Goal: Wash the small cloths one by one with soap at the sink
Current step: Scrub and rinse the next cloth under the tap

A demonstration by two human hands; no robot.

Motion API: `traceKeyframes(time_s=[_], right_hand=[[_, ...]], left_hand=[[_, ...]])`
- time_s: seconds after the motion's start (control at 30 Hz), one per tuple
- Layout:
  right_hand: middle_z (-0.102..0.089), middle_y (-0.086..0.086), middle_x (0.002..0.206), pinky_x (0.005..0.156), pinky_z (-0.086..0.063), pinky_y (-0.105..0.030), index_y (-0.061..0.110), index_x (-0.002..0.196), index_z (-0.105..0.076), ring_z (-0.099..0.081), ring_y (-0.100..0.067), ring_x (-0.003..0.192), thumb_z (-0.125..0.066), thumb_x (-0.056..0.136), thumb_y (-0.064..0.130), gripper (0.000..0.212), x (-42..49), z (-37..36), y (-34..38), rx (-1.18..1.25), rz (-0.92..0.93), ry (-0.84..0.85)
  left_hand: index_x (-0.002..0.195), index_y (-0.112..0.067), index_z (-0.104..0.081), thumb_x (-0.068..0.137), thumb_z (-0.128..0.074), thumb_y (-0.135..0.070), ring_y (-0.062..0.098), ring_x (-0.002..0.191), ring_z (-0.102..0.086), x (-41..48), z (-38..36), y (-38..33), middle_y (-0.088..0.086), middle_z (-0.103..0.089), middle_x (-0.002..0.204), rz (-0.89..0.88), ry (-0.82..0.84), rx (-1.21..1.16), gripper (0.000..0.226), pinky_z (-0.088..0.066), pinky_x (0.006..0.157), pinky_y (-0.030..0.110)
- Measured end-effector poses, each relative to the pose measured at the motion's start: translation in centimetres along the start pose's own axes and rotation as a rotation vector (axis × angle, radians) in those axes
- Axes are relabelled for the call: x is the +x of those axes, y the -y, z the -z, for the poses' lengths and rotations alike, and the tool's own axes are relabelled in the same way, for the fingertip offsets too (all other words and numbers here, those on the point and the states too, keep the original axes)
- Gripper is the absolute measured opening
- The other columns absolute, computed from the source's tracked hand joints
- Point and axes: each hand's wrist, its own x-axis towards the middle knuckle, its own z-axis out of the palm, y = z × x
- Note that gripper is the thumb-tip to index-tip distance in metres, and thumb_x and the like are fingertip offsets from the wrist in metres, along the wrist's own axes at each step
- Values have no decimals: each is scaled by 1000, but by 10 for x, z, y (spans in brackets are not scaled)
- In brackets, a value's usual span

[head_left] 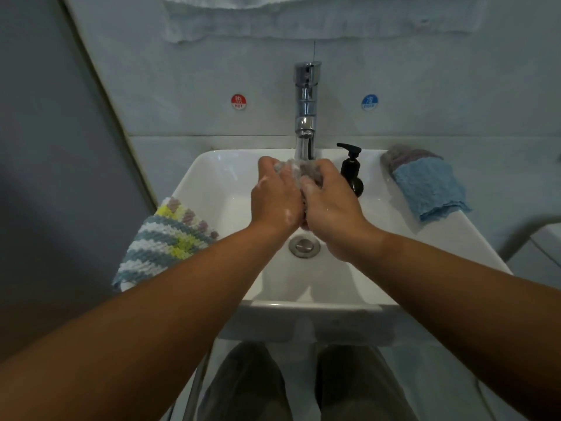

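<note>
Though dim, white sink [218, 189], grey wall [182, 86].

Sink [318, 302]: white basin.
Left rim: striped cloth [164, 238] draped over the edge.
Right rim: blue cloth [431, 189], grey cloth [403, 154] behind it.
Back rim: soap bottle [350, 171].

Gleams glossy and smooth: white sink [455, 235]. Shines as polished metal: tap [306, 101], drain plug [304, 245]. Looks like dark glossy plastic: pump bottle [351, 171]. Reads as chunky, rough knit: striped cloth [164, 238]. Looks soft, crinkled, matt: blue cloth [431, 189]. Looks wet, nubbly: grey cloth [299, 171].
</note>
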Motion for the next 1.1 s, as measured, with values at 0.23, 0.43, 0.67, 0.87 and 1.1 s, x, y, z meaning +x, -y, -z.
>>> traceKeyframes(time_s=[0.23, 0.43, 0.67, 0.87, 1.1], right_hand=[[-69, -1, 94, 58, -56, -30, 25, 107, -63, -70, -21, 82, -48, 101, 27, 17, 24, 14, -10, -143, -32, -84], [-61, 8, 88, 61, -45, -12, 21, 113, -55, -60, -5, 77, -41, 107, 31, 18, 10, 11, 1, -270, 173, -44], [-62, -3, 95, 63, -58, -33, 16, 110, -53, -66, -23, 83, -51, 102, 16, 8, 9, 10, -9, -336, 37, 80], [-63, 2, 83, 49, -44, -17, 16, 101, -61, -62, -12, 69, -45, 104, 20, 16, 20, 16, -10, -243, 86, -50], [-64, -6, 89, 56, -54, -31, 15, 106, -56, -64, -17, 72, -49, 104, 23, 12, 1, 18, -15, -243, 2, 128]], left_hand=[[111, -21, -48, 109, -39, -34, 25, 90, -65, -9, 1, -9, 4, -61, 98, -104, 174, -61, 16, -57, 65, 38], [110, -18, -50, 109, -37, -26, 22, 77, -58, -2, 3, 5, 8, -61, 99, -27, 165, -2, 15, -47, 52, 29], [109, -19, -53, 110, -37, -30, 14, 85, -61, 1, 7, -3, 0, -61, 96, -149, 91, 24, 19, -53, 65, 23], [107, -17, -53, 108, -39, -25, 22, 78, -60, -6, 4, 14, 6, -61, 93, -173, 222, 48, 15, -51, 56, 27], [108, -19, -59, 104, -47, -9, 26, 77, -65, 10, 14, 20, 14, -66, 101, 5, 259, -109, 16, -53, 46, 30]])
